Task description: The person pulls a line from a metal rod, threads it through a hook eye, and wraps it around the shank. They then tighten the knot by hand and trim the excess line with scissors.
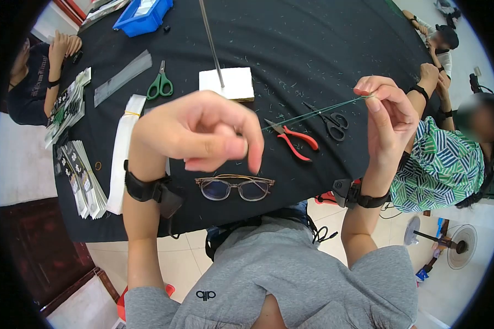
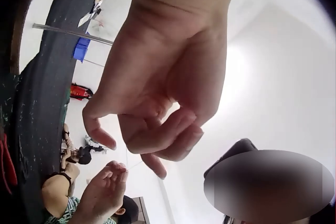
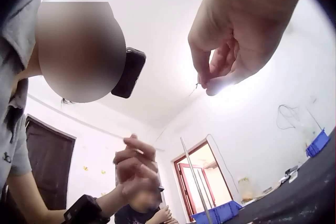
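Observation:
A green thread (image 1: pixel 318 112) is stretched between my two raised hands over the black table. My right hand (image 1: pixel 389 112) pinches its upper end between thumb and fingertips; a short tail also shows by those fingertips in the right wrist view. My left hand (image 1: pixel 203 131) has its fingers curled, and the thread runs in behind them, where its end is hidden. In the left wrist view the left hand's thumb (image 2: pixel 178 142) presses in against the curled fingers. Below the thread lie red-handled pliers (image 1: pixel 296 140) and black scissors (image 1: pixel 335 125).
Eyeglasses (image 1: pixel 235 189) rest near the table's front edge. A metal rod (image 1: pixel 211 44) stands upright in a white block (image 1: pixel 241 82). Green-handled scissors (image 1: pixel 160 85), a clear plastic sleeve (image 1: pixel 121 79) and packaged strips (image 1: pixel 82 175) lie leftward. Other people sit around the table.

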`<state>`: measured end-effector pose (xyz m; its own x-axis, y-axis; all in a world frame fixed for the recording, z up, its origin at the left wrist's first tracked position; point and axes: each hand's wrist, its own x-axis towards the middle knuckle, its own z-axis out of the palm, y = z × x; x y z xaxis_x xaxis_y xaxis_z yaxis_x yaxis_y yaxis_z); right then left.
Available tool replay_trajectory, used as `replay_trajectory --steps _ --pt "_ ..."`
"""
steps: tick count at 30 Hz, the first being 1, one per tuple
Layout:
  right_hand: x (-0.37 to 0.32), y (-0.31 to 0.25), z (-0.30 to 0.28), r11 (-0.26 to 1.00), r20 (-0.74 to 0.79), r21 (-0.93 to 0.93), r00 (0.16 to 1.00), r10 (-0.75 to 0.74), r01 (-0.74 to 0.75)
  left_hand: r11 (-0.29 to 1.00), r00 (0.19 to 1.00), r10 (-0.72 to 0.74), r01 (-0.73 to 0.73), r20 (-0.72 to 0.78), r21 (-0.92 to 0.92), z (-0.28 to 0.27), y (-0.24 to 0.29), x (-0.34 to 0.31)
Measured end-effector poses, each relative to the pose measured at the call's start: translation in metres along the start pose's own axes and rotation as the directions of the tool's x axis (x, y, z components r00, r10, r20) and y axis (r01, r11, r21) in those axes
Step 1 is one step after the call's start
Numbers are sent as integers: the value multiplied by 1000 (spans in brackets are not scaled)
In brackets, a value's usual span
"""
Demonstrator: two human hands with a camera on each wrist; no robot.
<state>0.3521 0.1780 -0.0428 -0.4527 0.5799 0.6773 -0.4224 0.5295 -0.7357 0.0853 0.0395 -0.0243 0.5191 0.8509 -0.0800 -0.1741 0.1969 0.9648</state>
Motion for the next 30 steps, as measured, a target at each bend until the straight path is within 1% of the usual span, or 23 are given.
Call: replay_trajectory --steps 1,2,3,4,6,8,9,10,12,13,14,15,16,17,18,19,20,22,23,25,26,28,30 --pt "0 2 1 1000 17 14 1000 7 -8 999 983 48 -49 177 2 -1 -5 2" --pt "0 4 3 999 33 29 999 15 -16 995 933 93 -97 349 -5 -1 -9 7" --pt "-2 7 7 999 31 22 999 43 -43 923 786 370 -369 495 -104 1 -16 22" --pt "-4 8 10 994 47 -8 993 105 -105 940 728 338 -239 596 -242 3 -16 23" --pt "-10 14 26 995 90 17 991 97 -99 854 521 513 -229 682 -467 6 -18 30" --pt "-18 18 39 997 109 3 991 82 -83 620 455 771 -378 445 -688 17 -12 30" --pt "-21 16 45 997 118 -12 990 72 -71 594 582 759 -439 291 -674 18 -4 17" --pt "-22 13 52 998 114 -41 992 56 -52 505 568 806 -515 166 -693 12 -8 12" --pt "-24 8 60 990 128 -137 992 -8 26 446 595 803 -624 -21 -641 5 1 8" --pt "-26 6 64 988 99 -145 995 -31 45 446 595 803 -625 -21 -641 10 4 9" --pt "-26 4 66 988 100 -145 994 -31 45 469 601 775 -755 -195 -459 21 8 14" --pt "-26 3 67 985 63 -160 996 -60 70 500 558 746 -830 -363 -248 30 10 19" --pt "-25 2 68 980 26 -177 996 -90 93 499 557 747 -831 -363 -247 36 10 23" --pt "-24 0 69 976 8 -202 996 -88 88 635 569 733 -769 -372 77 43 9 28" --pt "-23 -1 70 975 9 -203 996 -90 90 693 575 721 -608 -386 389 47 9 33" --pt "-23 -1 72 976 -18 -200 996 -90 84 666 576 711 -368 -403 649 49 9 34" --pt "-23 -1 73 977 -44 -197 995 -88 78 644 600 725 -415 -339 643 46 -3 36" --pt "-22 -3 73 983 -62 -177 996 -63 51 617 629 711 -343 -314 708 39 -15 37" --pt "-23 -4 73 987 -82 -158 996 -39 26 618 629 710 -342 -315 708 39 -14 34" --pt "-24 -2 69 992 -70 -125 997 -11 2 751 790 477 -139 -384 646 43 -9 27" --pt "-25 -1 67 995 -57 -94 998 15 -20 752 791 475 -139 -384 644 43 -9 26" --pt "-27 4 63 997 -21 -79 1000 19 -21 790 829 392 -81 -399 607 42 -10 24" --pt "-30 7 62 998 15 -63 1000 22 -21 783 831 394 -79 -394 617 40 -17 24"
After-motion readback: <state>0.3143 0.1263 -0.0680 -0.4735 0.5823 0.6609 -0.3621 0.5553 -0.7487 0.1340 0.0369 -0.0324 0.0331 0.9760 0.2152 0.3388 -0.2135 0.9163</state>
